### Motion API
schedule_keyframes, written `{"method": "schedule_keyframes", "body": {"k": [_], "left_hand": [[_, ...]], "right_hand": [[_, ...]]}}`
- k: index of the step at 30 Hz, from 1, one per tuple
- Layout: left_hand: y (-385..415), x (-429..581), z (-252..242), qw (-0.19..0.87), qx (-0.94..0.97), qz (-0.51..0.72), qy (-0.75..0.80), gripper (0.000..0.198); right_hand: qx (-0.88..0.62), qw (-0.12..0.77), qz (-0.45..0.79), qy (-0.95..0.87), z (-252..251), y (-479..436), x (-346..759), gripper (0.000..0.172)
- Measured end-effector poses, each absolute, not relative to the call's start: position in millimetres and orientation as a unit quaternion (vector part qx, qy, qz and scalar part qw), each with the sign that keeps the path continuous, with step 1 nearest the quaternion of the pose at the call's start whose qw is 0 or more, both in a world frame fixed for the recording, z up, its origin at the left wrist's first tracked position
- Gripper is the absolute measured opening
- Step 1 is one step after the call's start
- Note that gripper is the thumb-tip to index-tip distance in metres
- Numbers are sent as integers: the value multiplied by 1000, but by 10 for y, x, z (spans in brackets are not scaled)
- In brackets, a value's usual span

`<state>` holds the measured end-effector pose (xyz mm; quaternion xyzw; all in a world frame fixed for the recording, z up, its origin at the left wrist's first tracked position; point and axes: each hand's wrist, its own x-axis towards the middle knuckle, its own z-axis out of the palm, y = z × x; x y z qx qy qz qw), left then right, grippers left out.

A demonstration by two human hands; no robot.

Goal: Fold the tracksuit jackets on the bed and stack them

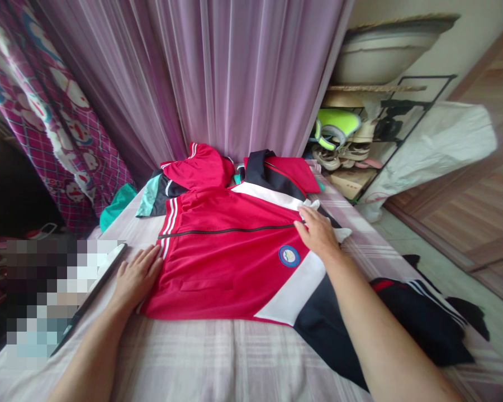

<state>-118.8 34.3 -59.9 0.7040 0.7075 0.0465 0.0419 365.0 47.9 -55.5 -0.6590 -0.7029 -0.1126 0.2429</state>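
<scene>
A red, white and black zip jacket [230, 240] lies spread on the plaid bed sheet, its striped hem to the left and its collar end to the right. Its zip is done up along the middle, and a round blue badge [289, 256] sits on the chest. My left hand [140, 272] rests flat at the hem with its fingers stretched out. Near the collar, my right hand [317, 230] touches the jacket front with fingers apart, and partly covers the white collar lining. One black sleeve reaches toward me, partly under my right forearm.
Behind the jacket lie a red striped garment [201, 167] and a folded red piece [297, 172]. Black striped clothing [423, 318] lies at the right edge. A blurred-out screen device [88, 296] lies left. A shoe rack [389, 134] stands beyond the bed, beside a purple curtain [243, 72].
</scene>
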Motion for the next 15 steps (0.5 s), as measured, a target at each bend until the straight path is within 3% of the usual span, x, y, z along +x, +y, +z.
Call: {"method": "schedule_keyframes", "body": {"k": [6,11,15], "left_hand": [[367,-1189,-662,30,705,27,708,56],[349,-1142,-659,21,704,28,709,55],[312,-1075,-611,23,697,21,716,56]], "right_hand": [[-704,97,-89,-697,-833,550,3576,52],[-733,93,-120,-663,-865,537,3732,50],[-709,140,-145,-676,-793,490,3668,50]]}}
